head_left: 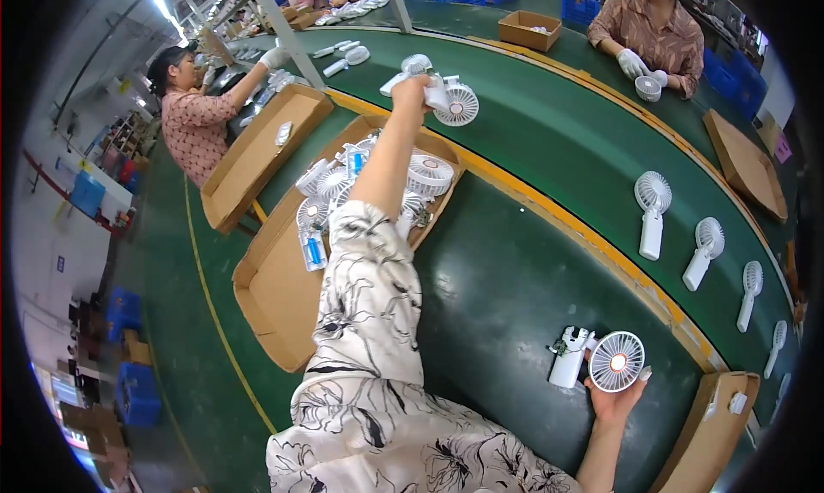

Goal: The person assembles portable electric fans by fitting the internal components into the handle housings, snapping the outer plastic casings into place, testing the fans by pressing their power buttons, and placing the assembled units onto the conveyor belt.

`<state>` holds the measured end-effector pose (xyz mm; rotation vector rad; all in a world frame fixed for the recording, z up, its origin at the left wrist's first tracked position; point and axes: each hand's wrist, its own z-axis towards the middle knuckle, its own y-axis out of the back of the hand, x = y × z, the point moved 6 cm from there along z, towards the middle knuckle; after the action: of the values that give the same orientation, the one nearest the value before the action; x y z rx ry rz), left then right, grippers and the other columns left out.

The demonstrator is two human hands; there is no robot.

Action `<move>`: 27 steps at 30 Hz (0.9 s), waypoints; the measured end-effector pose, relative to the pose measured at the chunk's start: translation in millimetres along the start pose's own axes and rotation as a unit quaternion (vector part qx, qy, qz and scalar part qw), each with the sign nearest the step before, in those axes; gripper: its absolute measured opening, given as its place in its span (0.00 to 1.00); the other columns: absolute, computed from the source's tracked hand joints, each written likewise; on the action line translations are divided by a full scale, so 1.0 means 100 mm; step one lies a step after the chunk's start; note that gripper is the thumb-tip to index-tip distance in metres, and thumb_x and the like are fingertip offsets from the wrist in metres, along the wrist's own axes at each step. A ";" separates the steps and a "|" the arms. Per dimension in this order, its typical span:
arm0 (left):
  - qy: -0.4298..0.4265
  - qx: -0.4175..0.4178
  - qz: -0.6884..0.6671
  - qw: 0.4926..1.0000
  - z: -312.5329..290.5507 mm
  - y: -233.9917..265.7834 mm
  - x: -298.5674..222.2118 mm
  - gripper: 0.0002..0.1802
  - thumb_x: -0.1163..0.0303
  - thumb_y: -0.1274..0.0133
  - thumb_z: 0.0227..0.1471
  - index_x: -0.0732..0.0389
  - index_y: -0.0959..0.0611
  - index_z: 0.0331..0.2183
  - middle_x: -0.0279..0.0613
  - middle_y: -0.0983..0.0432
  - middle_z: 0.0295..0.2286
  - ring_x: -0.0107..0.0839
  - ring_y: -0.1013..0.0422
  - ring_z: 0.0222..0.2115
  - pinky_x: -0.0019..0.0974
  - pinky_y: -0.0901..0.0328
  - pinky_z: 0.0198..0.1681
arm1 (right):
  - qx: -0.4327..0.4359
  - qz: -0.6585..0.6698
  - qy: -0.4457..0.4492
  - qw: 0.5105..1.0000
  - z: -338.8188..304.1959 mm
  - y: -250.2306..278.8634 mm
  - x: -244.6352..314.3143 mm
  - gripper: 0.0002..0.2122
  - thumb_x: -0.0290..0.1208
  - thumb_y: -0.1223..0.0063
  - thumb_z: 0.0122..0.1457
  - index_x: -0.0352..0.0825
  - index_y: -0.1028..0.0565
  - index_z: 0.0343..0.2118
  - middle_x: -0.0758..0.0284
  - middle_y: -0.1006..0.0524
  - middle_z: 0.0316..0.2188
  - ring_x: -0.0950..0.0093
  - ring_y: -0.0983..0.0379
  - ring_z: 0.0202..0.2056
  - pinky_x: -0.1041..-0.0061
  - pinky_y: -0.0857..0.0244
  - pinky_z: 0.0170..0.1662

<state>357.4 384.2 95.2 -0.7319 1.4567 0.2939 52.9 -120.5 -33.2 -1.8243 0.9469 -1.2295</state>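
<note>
My left hand [410,93] is stretched far forward over the green conveyor belt, closed around a white handheld fan [457,105]. Another white fan [416,64] shows just beyond it; whether the hand touches that one too, I cannot tell. Near me on the right, my right hand [614,400] grips the round head of a second white handheld fan [617,362] from below. Beside this head is a white handle part [568,357] with small inner parts exposed. Under my left forearm, a cardboard tray [279,297] holds several unfinished fans [333,182], some with blue cylinders showing.
Several white fans [652,211] lie along the belt [549,120] at right. A small cardboard tray [711,424] stands at the near right, another tray [257,154] at the left. Co-workers sit at the left and across the belt, one holding a fan [648,88]. Yellow edging [549,211] borders the belt.
</note>
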 end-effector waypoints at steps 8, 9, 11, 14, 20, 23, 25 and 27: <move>-0.037 0.049 0.008 0.998 -0.87 1.11 -0.73 0.09 0.74 0.52 0.36 0.65 0.24 0.26 0.40 0.28 0.23 0.32 0.30 0.22 0.35 0.36 0.25 | 0.045 -0.044 -0.006 0.998 -0.05 0.11 0.04 0.37 0.51 0.42 0.39 0.38 0.40 0.51 0.57 0.36 0.49 0.50 0.40 0.48 0.61 0.33 0.26; -0.083 0.052 0.111 0.989 -0.95 1.25 -0.82 0.08 0.74 0.51 0.35 0.65 0.23 0.24 0.38 0.28 0.23 0.32 0.31 0.22 0.34 0.37 0.25 | 0.080 -0.051 -0.010 0.995 -0.06 0.04 0.04 0.37 0.50 0.42 0.39 0.37 0.41 0.52 0.57 0.37 0.49 0.51 0.41 0.49 0.61 0.32 0.28; -0.105 0.020 0.397 0.912 -1.13 1.47 -0.90 0.09 0.71 0.50 0.34 0.65 0.22 0.24 0.44 0.27 0.24 0.37 0.30 0.24 0.36 0.37 0.29 | 0.081 -0.044 -0.012 0.996 -0.07 0.03 0.04 0.36 0.47 0.41 0.40 0.38 0.41 0.52 0.57 0.38 0.50 0.52 0.40 0.49 0.60 0.32 0.31; -0.348 -0.176 0.686 0.614 -1.72 1.29 -1.11 0.18 0.69 0.46 0.30 0.64 0.23 0.30 0.50 0.31 0.35 0.42 0.35 0.38 0.43 0.38 0.41 | 0.096 -0.067 -0.011 0.993 -0.06 0.04 0.05 0.34 0.47 0.42 0.41 0.38 0.41 0.51 0.57 0.37 0.49 0.54 0.39 0.48 0.61 0.32 0.32; -0.405 0.275 0.432 0.758 -3.34 0.05 -0.13 0.18 0.64 0.46 0.34 0.62 0.24 0.32 0.47 0.30 0.32 0.44 0.34 0.36 0.42 0.38 0.40 | 0.102 -0.077 -0.004 0.992 -0.05 -0.07 0.00 0.31 0.47 0.46 0.44 0.37 0.40 0.50 0.57 0.36 0.48 0.55 0.37 0.46 0.62 0.33 0.32; -0.389 0.443 0.370 0.718 -4.21 -0.28 0.57 0.23 0.62 0.44 0.31 0.64 0.25 0.33 0.47 0.32 0.36 0.45 0.36 0.38 0.43 0.39 0.42 | 0.085 -0.071 0.006 0.994 -0.09 -0.04 0.00 0.30 0.48 0.49 0.46 0.37 0.40 0.50 0.58 0.35 0.46 0.55 0.36 0.45 0.64 0.33 0.31; -0.356 0.476 0.383 0.707 -4.58 -0.37 0.95 0.29 0.62 0.44 0.29 0.64 0.28 0.38 0.50 0.35 0.41 0.46 0.39 0.44 0.43 0.43 0.46 | 0.064 -0.067 0.010 0.996 -0.09 0.06 0.02 0.28 0.49 0.51 0.48 0.38 0.39 0.50 0.61 0.34 0.47 0.59 0.35 0.45 0.67 0.33 0.30; -0.366 0.451 0.352 0.733 -4.75 -0.42 1.13 0.33 0.62 0.44 0.30 0.65 0.31 0.41 0.52 0.38 0.43 0.47 0.41 0.45 0.43 0.45 0.48 | 0.062 -0.066 0.052 0.995 -0.14 0.18 0.09 0.28 0.49 0.52 0.49 0.38 0.39 0.50 0.63 0.34 0.47 0.63 0.35 0.46 0.66 0.33 0.32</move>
<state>21.3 35.0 22.5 0.7257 0.8502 0.3413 39.0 -139.3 -40.9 -1.7629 0.7973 -1.4443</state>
